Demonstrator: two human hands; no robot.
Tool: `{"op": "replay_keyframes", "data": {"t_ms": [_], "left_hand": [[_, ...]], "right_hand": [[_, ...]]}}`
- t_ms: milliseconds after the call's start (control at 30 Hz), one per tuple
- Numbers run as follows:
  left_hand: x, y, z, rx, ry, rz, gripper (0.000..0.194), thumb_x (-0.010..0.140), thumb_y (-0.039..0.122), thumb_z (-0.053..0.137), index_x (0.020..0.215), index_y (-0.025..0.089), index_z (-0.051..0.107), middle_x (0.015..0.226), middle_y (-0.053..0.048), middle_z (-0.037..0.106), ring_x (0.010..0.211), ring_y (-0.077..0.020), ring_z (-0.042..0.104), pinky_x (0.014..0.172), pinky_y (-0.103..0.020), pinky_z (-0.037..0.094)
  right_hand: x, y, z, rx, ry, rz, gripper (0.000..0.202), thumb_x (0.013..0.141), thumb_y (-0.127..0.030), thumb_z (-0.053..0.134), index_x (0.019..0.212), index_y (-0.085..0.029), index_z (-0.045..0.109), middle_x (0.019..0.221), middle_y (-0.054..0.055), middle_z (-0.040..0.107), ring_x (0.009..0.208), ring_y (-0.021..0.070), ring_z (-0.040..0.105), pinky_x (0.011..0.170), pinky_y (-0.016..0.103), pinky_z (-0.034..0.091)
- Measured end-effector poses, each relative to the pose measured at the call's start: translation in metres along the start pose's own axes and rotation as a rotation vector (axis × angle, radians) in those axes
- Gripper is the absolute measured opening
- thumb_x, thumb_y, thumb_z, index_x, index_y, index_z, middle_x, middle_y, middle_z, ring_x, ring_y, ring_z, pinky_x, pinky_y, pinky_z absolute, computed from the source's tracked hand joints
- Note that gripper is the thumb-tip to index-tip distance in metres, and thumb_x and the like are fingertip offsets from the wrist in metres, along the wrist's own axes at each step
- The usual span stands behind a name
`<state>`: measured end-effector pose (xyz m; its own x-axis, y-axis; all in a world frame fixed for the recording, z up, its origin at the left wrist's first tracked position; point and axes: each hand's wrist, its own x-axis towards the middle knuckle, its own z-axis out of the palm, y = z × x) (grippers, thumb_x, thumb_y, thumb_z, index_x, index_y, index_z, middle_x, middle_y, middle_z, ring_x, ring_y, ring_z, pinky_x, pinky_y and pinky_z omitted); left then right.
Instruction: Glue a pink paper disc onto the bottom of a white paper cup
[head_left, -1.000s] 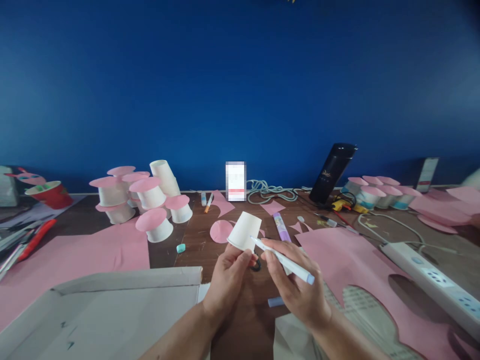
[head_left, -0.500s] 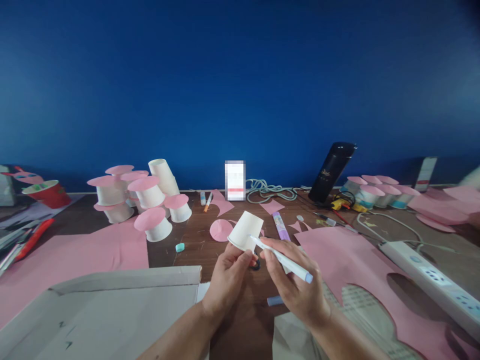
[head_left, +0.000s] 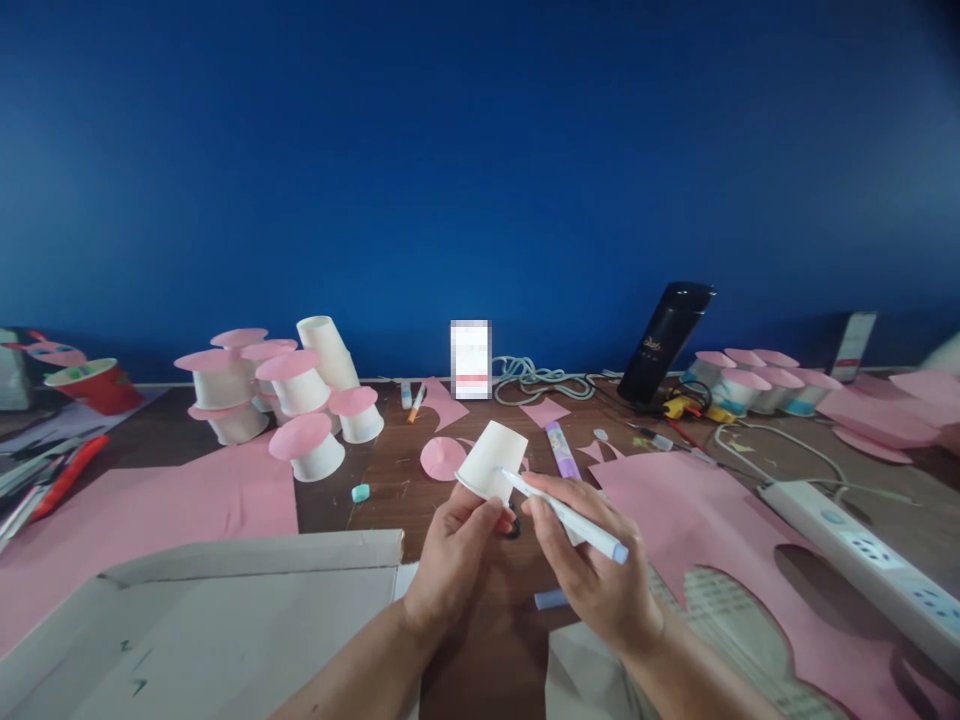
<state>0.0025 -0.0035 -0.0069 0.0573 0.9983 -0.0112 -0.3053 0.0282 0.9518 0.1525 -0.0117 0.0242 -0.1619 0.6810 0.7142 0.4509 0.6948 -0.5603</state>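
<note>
My left hand (head_left: 457, 545) grips a plain white paper cup (head_left: 493, 455) near its rim, the cup turned bottom up and tilted. A white felt-tip marker (head_left: 577, 520) with a pale blue end is pinched in my right hand (head_left: 600, 560). Its tip meets the cup's side, or is very close to it; no clear mark shows there. A blue-grey marker cap (head_left: 551, 599) lies on the table below my right hand. Behind the cup is a pink paper disc (head_left: 443, 459). Something dark, partly hidden, sits beneath the cup beside my left fingers.
Several white cups with pink discs (head_left: 306, 445) stand at the left, near a cardboard box lid (head_left: 262, 640). Pink paper (head_left: 675, 500) and a power strip (head_left: 862, 550) lie at right. A black bottle (head_left: 664, 345) leans on the wall by a coiled cable (head_left: 540, 382).
Almost nothing differs. Both hands, the cup and the marker keep nearly the same place, with only a very slight shift of the view.
</note>
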Motion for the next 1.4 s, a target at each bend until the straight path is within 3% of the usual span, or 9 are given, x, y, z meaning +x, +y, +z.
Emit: {"op": "replay_keyframes", "data": {"t_ms": [233, 433, 667, 900, 1133, 1400], "left_hand": [[-0.001, 0.002, 0.000, -0.056, 0.017, -0.031, 0.024, 0.076, 0.036, 0.063, 0.072, 0.013, 0.068, 0.069, -0.006, 0.065, 0.068, -0.0152, 0.056, 0.072, -0.028, 0.044], [-0.001, 0.005, 0.004, -0.231, -0.012, -0.033, 0.016, 0.076, 0.029, 0.064, 0.076, 0.014, 0.068, 0.065, -0.002, 0.061, 0.064, -0.0125, 0.054, 0.069, -0.027, 0.043], [-0.002, 0.008, 0.003, -0.327, -0.029, -0.035, 0.018, 0.078, 0.026, 0.062, 0.089, 0.013, 0.069, 0.080, -0.004, 0.064, 0.066, -0.0104, 0.052, 0.068, -0.025, 0.042], [-0.001, 0.006, 0.001, -0.394, 0.007, -0.034, 0.013, 0.079, 0.024, 0.062, 0.082, 0.013, 0.068, 0.074, -0.003, 0.060, 0.068, -0.0110, 0.051, 0.070, -0.025, 0.042], [0.001, 0.009, 0.003, -0.428, 0.001, -0.010, 0.014, 0.080, 0.022, 0.059, 0.083, 0.014, 0.069, 0.088, -0.005, 0.063, 0.078, -0.0133, 0.051, 0.073, -0.025, 0.042], [0.001, 0.009, 0.003, -0.519, 0.007, -0.069, 0.013, 0.078, 0.020, 0.060, 0.083, 0.013, 0.070, 0.088, -0.006, 0.066, 0.080, -0.0144, 0.055, 0.077, -0.027, 0.043]], "right_hand": [[0.000, -0.001, 0.000, -0.010, 0.001, 0.008, 0.027, 0.087, -0.016, 0.053, 0.112, -0.021, 0.060, 0.092, 0.006, 0.069, 0.083, 0.0186, 0.066, 0.073, 0.031, 0.055], [0.000, 0.000, 0.000, -0.012, 0.001, 0.006, 0.027, 0.086, -0.015, 0.054, 0.112, -0.021, 0.060, 0.093, 0.006, 0.068, 0.083, 0.0183, 0.066, 0.073, 0.031, 0.056], [-0.001, 0.001, 0.000, 0.003, -0.001, 0.013, 0.029, 0.085, -0.013, 0.056, 0.112, -0.021, 0.060, 0.096, 0.005, 0.068, 0.085, 0.0176, 0.065, 0.075, 0.030, 0.054], [-0.001, 0.002, 0.000, -0.007, -0.006, 0.028, 0.028, 0.086, -0.015, 0.055, 0.112, -0.021, 0.060, 0.094, 0.005, 0.068, 0.082, 0.0170, 0.066, 0.074, 0.029, 0.054], [-0.001, 0.002, 0.001, 0.011, -0.016, 0.028, 0.029, 0.085, -0.013, 0.056, 0.112, -0.021, 0.060, 0.093, 0.003, 0.067, 0.081, 0.0151, 0.065, 0.074, 0.027, 0.053], [0.000, 0.002, 0.001, 0.014, -0.025, 0.022, 0.030, 0.084, -0.011, 0.057, 0.112, -0.021, 0.059, 0.095, 0.003, 0.066, 0.083, 0.0142, 0.064, 0.075, 0.026, 0.052]]}}
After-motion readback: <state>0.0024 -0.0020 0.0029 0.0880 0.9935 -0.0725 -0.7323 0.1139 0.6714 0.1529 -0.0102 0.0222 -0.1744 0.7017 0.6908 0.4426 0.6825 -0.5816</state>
